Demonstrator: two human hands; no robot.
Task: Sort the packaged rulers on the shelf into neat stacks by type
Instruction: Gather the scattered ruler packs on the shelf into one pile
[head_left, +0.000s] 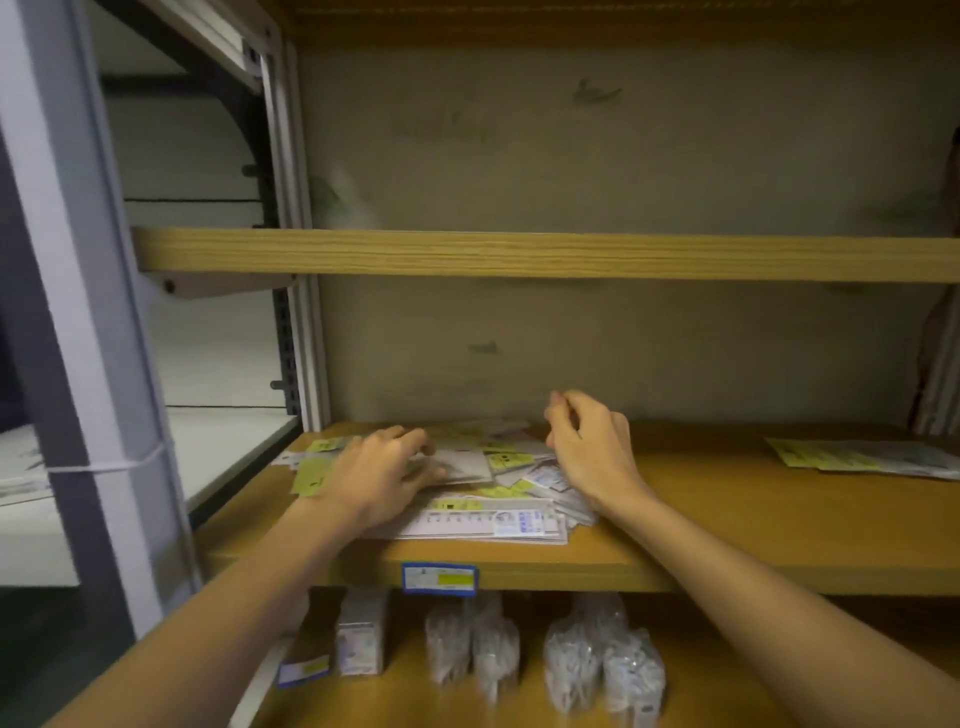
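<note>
Under and between the hands, a loose heap of packaged rulers lies on the wooden shelf; left hand rests on the heap, fingers spread and fairly flat; right hand hovers just above its right edge, fingers loosely curled, holding nothing visible. Risk: slippery sleeves nearest the wrists overlap toward the front lip, so a sideways sweep could slide them off. A second small stack sits well right of the right hand; types could get mixed.

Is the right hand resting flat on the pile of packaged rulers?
No: the right hand is raised above the pile of packaged rulers with fingers loosely curled, while the left hand rests on it.
</note>
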